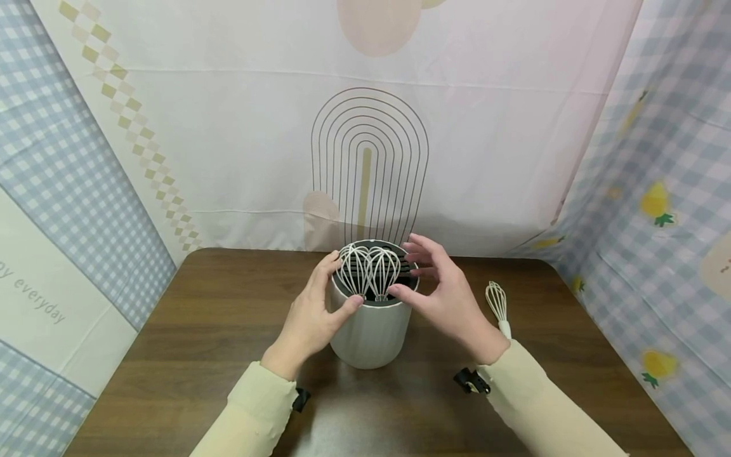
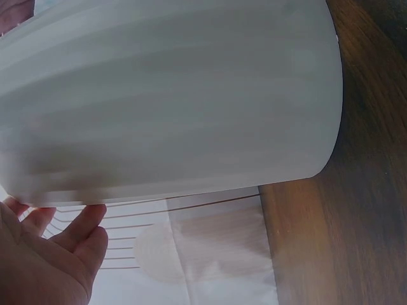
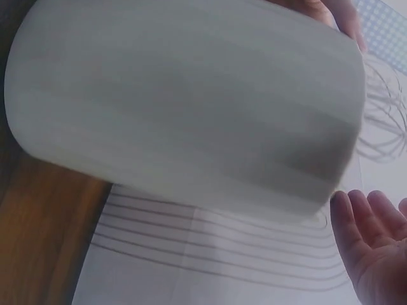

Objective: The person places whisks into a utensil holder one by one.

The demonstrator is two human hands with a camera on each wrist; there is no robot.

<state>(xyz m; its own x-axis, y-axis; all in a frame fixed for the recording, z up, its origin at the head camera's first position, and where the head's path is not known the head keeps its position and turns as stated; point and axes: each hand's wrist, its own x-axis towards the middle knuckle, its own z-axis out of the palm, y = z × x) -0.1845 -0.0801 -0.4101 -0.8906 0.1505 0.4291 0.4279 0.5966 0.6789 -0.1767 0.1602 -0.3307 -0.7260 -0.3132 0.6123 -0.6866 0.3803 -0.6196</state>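
A pale ribbed utensil holder (image 1: pixel 370 336) with a black slotted insert stands upright on the brown table. Two whisks (image 1: pixel 368 270) with cream wires stick up side by side from its opening. My left hand (image 1: pixel 311 314) is at the holder's left side, thumb over the front rim; in the left wrist view its relaxed fingertips (image 2: pixel 94 213) come right up to the wall. My right hand (image 1: pixel 448 295) spreads around the right side of the rim, thumb near the base of the right whisk wires. In the right wrist view its fingers (image 3: pixel 369 213) extend just beyond the rim.
A third whisk (image 1: pixel 497 301) lies on the table (image 1: pixel 228 355) to the right, its handle partly hidden by my right forearm. A white patterned cloth (image 1: pixel 245 139) hangs behind the table, with blue checked cloths (image 1: pixel 685 266) at the sides.
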